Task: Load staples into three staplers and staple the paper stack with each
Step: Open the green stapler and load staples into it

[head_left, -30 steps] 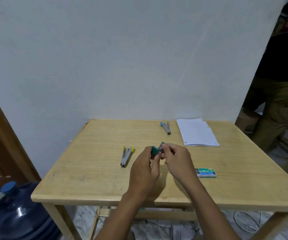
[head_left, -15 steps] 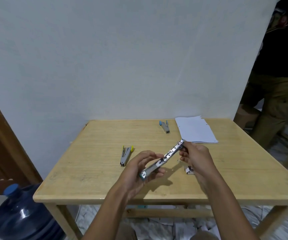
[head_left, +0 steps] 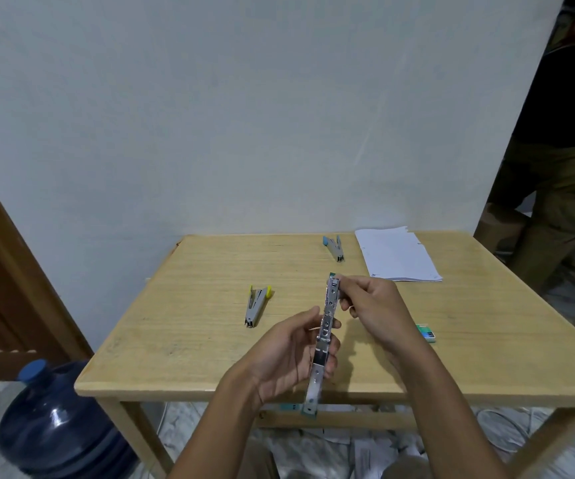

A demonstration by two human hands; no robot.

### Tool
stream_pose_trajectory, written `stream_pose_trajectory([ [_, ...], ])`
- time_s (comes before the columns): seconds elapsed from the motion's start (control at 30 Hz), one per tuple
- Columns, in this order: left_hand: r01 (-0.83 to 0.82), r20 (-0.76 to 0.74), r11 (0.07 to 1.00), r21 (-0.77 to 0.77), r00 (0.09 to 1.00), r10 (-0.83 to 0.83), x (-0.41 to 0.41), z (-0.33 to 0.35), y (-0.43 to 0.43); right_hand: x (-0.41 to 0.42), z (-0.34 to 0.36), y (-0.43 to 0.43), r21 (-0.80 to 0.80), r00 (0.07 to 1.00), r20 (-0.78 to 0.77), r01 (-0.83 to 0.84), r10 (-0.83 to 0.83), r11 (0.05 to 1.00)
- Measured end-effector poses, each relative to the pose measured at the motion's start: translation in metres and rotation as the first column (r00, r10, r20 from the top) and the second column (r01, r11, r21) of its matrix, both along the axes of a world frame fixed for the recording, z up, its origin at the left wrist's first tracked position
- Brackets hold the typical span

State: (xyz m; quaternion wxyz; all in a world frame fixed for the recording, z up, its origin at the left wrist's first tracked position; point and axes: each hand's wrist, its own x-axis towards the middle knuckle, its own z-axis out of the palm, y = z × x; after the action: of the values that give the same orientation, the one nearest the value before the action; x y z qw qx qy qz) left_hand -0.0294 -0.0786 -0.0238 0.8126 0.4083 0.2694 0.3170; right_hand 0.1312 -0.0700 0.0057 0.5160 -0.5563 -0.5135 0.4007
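- Swung fully open above the table's (head_left: 210,340) near edge: green-trimmed stapler (head_left: 324,335), long axis running almost straight away from the body.
- Cradled at mid-length by left hand (head_left: 289,354), fingers curled around the metal.
- Pinched at the far tip by right hand (head_left: 374,307), the nearer to the staple box (head_left: 426,332) lying just right.
- Untouched beyond: yellow stapler (head_left: 256,304), blue stapler (head_left: 334,247), paper stack (head_left: 396,254).
- Likely next: staples fetched and laid along the open channel.

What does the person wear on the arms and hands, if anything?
Nothing is worn that the picture shows. The left hand and right hand are bare, without gloves, and both forearms are bare to the picture's lower edge. No sleeve, watch or bracelet shows. Rings cannot be ruled out.
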Motion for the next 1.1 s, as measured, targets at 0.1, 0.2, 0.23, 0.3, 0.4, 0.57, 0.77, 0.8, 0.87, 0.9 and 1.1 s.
stream_pose_trajectory([
  [0.1,-0.046,0.029,0.999,-0.004,0.999,0.046,0.003,0.001,-0.001,-0.004,-0.001,0.001,-0.003,1.000,-0.018,0.002,-0.002,1.000],
  [0.2,-0.114,0.084,0.993,0.010,0.990,0.113,0.009,0.001,-0.001,-0.011,-0.007,0.003,0.089,0.996,-0.026,0.082,-0.080,0.993],
  [0.23,-0.133,0.105,0.991,-0.002,0.986,0.133,0.010,0.000,-0.001,-0.012,-0.011,0.003,0.150,0.993,0.003,0.118,-0.120,0.982],
  [0.3,-0.156,0.131,0.987,-0.026,0.979,0.158,0.012,-0.001,-0.001,-0.013,-0.016,-0.001,0.268,0.983,0.094,0.125,-0.155,0.955],
  [0.4,-0.198,0.135,0.980,-0.023,0.970,0.200,0.014,-0.003,0.000,-0.015,-0.022,-0.005,0.357,0.951,0.270,0.043,-0.147,0.933],
  [0.57,-0.246,0.131,0.969,-0.031,0.960,0.248,0.015,-0.006,0.002,-0.015,-0.027,-0.004,0.380,0.914,0.363,0.033,-0.182,0.924],
  [0.77,-0.289,0.122,0.955,-0.070,0.947,0.296,0.018,-0.006,0.000,-0.020,-0.035,-0.005,0.381,0.913,0.377,-0.001,-0.155,0.925],
  [0.8,-0.294,0.119,0.953,-0.076,0.946,0.302,0.018,-0.006,0.000,-0.020,-0.037,-0.007,0.385,0.915,0.372,-0.001,-0.154,0.923],
  [0.87,-0.304,0.112,0.948,-0.092,0.943,0.313,0.018,-0.008,0.001,-0.020,-0.041,-0.011,0.412,0.925,0.344,0.004,-0.160,0.911],
  [0.9,-0.310,0.102,0.946,-0.098,0.942,0.319,0.018,-0.009,0.002,-0.020,-0.042,-0.013,0.435,0.931,0.329,0.001,-0.160,0.901],
  [1.1,-0.413,0.081,0.898,-0.152,0.900,0.427,0.015,-0.010,0.004,-0.020,-0.051,-0.023,0.550,0.923,0.360,-0.095,-0.133,0.830],
])
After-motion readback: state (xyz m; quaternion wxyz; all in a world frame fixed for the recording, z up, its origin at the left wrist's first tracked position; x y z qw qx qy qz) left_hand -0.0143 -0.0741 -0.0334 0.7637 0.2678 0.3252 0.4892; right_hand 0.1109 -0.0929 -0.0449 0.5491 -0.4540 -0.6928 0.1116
